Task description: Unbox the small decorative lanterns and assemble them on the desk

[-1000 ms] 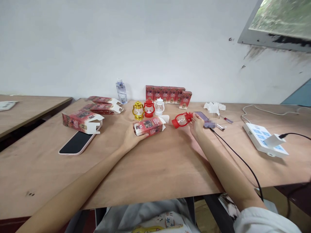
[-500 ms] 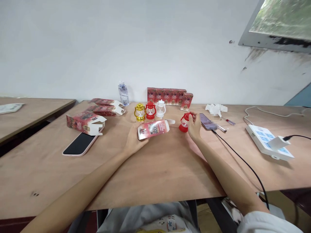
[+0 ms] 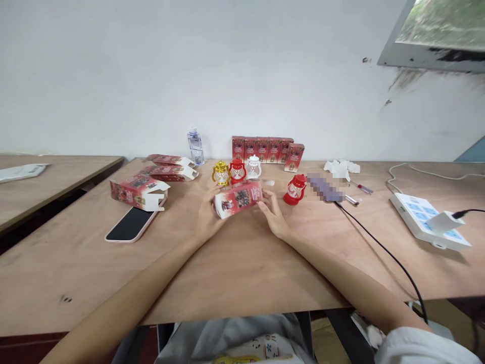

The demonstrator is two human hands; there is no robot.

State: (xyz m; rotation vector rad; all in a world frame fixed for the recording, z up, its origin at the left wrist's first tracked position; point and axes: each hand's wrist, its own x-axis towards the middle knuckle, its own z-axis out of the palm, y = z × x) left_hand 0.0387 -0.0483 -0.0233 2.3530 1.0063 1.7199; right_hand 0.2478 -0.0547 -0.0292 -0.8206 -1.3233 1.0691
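Observation:
A red printed cardboard box [image 3: 242,198] is held just above the table, tilted, in front of the small lanterns. My left hand [image 3: 207,215] is closed around its left end. At its right end, by a white flap, the fingers of my right hand [image 3: 275,215] grip the box. To the right a red lantern [image 3: 295,190] stands on the table, apart from both hands. Behind the box are a gold lantern [image 3: 221,173], another red lantern [image 3: 238,170] and a white lantern [image 3: 253,167] in a row.
Several upright red boxes [image 3: 262,150] line the wall beside a water bottle [image 3: 195,146]. Open boxes [image 3: 138,191] lie at left, one partly over a phone [image 3: 131,225]. At right are crumpled tissue [image 3: 341,169], a screwdriver [image 3: 364,188], a cabled phone [image 3: 324,187] and a power strip [image 3: 428,221].
My right hand has let go of the red lantern, leaving it standing on the table, and has moved left onto the box. My left hand still holds the box.

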